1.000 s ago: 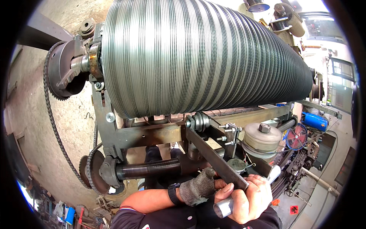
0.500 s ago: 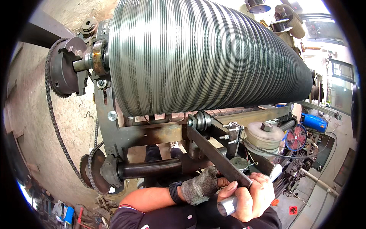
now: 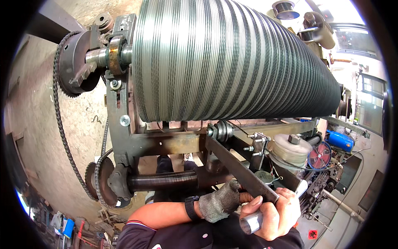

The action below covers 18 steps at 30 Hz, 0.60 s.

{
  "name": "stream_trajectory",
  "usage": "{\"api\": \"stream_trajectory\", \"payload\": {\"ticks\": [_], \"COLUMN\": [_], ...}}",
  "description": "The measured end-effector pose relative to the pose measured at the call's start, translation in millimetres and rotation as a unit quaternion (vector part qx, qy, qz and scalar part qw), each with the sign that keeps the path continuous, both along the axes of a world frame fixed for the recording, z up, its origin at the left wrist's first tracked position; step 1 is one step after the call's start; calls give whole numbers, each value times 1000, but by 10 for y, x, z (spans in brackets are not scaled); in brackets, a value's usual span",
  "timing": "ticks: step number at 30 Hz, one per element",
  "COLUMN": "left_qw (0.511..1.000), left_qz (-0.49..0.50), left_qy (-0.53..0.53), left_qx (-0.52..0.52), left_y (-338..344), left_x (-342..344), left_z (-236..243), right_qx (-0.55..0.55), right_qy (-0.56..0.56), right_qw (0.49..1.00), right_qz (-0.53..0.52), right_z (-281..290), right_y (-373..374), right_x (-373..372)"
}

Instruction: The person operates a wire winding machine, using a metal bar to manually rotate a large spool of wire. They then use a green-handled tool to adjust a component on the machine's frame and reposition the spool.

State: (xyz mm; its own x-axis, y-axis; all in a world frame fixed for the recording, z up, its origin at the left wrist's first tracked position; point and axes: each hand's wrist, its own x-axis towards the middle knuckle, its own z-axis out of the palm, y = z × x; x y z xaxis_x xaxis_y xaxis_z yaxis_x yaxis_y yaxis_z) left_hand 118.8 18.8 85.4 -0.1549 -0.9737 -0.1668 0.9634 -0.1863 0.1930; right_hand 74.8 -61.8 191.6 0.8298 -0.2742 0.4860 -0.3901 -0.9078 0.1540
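My right hand (image 3: 275, 216), bare, is closed round a shiny metal tube (image 3: 251, 223) at the end of a long flat steel bar (image 3: 242, 168). My left hand (image 3: 218, 203) wears a grey knitted glove with bare fingertips showing. Its fingers curl against the near side of the bar, beside my right thumb; what they hold is hidden. The bar slopes up to a grooved roller (image 3: 224, 130) below a big drum (image 3: 232, 62) wound with dark and silvery strands. Right of the bar sit a spool of pale strand (image 3: 290, 151) and a small round metal disc (image 3: 264, 176).
At the left, a chain (image 3: 58, 112) runs from the chuck (image 3: 76, 62) on the drum's shaft to a lower sprocket (image 3: 101, 178). A steel frame beam (image 3: 170, 144) crosses under the drum. A red fan (image 3: 319, 155) and blue machine (image 3: 340, 140) stand at the right.
The chuck on the drum's shaft has turned, its jaws now in another position. The whole view has shifted a little. Both hands keep the same hold at the bar's end.
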Motion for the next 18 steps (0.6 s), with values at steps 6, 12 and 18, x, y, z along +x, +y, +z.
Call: {"api": "stream_trajectory", "payload": {"ticks": [6, 12, 18], "left_qw": [999, 999, 995], "left_qz": [25, 31, 38], "left_qy": [35, 39, 76], "left_qx": [-4, 1, 50], "left_y": [9, -20, 20], "left_x": [-33, -126, -190], "left_z": [-50, -104, -109], "right_qx": [14, 30, 53], "right_qy": [22, 86, 82], "right_qw": [1000, 994, 995], "right_qz": [-2, -55, 12], "right_z": [-12, 25, 34], "right_y": [57, 177, 46], "right_x": [-22, -62, -61]}}
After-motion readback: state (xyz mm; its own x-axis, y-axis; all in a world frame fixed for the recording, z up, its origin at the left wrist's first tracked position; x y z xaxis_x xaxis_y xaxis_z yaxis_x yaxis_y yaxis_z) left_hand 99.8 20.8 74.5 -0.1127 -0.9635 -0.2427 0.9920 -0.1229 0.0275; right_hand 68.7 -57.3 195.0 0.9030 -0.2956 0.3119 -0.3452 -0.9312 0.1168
